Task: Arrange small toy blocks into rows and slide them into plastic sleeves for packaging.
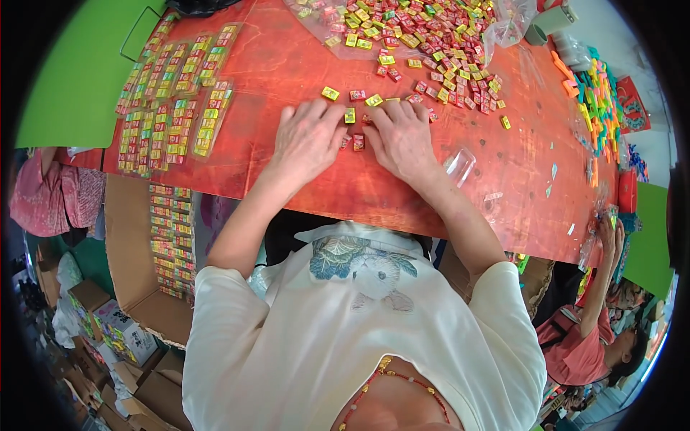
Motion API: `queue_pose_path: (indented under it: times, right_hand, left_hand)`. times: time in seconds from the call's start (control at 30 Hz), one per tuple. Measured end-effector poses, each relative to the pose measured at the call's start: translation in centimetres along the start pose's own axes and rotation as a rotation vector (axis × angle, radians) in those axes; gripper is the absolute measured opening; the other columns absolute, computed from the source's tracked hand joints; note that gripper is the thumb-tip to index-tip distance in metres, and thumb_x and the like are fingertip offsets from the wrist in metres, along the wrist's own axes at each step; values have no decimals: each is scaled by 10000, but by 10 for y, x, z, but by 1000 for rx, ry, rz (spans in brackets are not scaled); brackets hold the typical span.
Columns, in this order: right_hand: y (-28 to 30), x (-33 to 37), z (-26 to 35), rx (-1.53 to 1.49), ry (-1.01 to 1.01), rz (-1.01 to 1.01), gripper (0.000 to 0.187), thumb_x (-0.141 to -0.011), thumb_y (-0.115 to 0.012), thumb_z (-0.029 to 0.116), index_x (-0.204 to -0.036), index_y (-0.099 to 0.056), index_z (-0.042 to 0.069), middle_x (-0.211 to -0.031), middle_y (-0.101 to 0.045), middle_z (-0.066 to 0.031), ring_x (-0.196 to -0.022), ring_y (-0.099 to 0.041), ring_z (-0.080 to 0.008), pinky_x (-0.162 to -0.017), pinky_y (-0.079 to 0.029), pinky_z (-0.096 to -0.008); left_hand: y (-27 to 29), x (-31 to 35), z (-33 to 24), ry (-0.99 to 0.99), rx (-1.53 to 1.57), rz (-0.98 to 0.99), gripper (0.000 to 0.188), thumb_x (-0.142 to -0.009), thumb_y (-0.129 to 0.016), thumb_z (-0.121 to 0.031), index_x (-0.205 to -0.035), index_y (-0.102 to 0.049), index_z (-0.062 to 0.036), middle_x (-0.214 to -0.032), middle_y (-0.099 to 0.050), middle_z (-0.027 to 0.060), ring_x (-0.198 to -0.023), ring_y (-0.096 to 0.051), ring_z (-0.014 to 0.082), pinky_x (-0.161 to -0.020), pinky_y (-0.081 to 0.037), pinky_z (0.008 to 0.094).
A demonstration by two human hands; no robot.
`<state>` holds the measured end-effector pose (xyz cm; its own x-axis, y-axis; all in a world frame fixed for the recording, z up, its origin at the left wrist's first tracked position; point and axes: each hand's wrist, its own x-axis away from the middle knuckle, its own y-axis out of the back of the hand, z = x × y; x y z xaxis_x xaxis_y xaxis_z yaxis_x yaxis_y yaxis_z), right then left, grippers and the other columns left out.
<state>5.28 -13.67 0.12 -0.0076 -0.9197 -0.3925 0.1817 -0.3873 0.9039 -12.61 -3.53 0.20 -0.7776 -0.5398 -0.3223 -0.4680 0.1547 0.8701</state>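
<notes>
Small red and yellow boxes lie between and around my hands on the red tabletop. My left hand (305, 140) rests palm down with its fingers bent and apart, next to a yellow box (349, 115). Opposite it, my right hand (401, 140) is also palm down, its fingertips over or against a yellow box (374, 100) and other small boxes partly hidden under them. Between the two thumbs sits a red box (358, 142). Neither hand shows a firm grip on anything. By my right wrist lies a clear plastic tray (460, 167).
A large heap of such boxes (431, 43) spreads across the far side. Filled clear trays (176, 100) stand in rows at the left. Below the table edge is a carton (129, 244) with more filled trays. Colourful plastic pieces (600, 108) and another person's hand (611, 241) are at the right.
</notes>
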Motion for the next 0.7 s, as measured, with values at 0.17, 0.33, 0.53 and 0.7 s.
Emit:
queue_pose_path:
  times: [0.17,0.33,0.53,0.7]
  right_hand:
    - [-8,-3,-20,95,14,-23,273,-844,-716,226,-1093,-665,128,-977,-581,-67,-965,-578,-254,-904,-416,-448]
    - [10,14,-15,27,-30,29,353,-840,-722,201,-1180,-657,136,-1048,-603,-59,-1005,-578,-256,-938,-401,-446]
    - [12,22,9,-49,1,116,363,-840,-730,223,-1181,-658,123,-1091,-604,-68,-1040,-580,-259,-976,-391,-463]
    - [10,17,9,-42,22,88,325,-834,-735,231,-1128,-666,110,-1075,-608,-72,-1029,-590,-258,-971,-389,-459]
  left_hand:
    - [-10,-31,5,15,-120,102,257,-871,-694,-247,-1093,-679,-119,-1002,-627,81,-994,-616,253,-828,-387,420]
    - [-10,-24,22,20,-155,63,235,-880,-687,-272,-1076,-688,-143,-975,-630,63,-987,-624,241,-831,-381,413]
    - [13,10,20,34,-122,109,246,-872,-703,-241,-1096,-688,-140,-943,-591,60,-962,-604,236,-846,-369,409]
    - [10,25,5,-50,-63,113,307,-842,-731,-228,-1130,-671,-139,-948,-567,70,-942,-593,262,-814,-374,425]
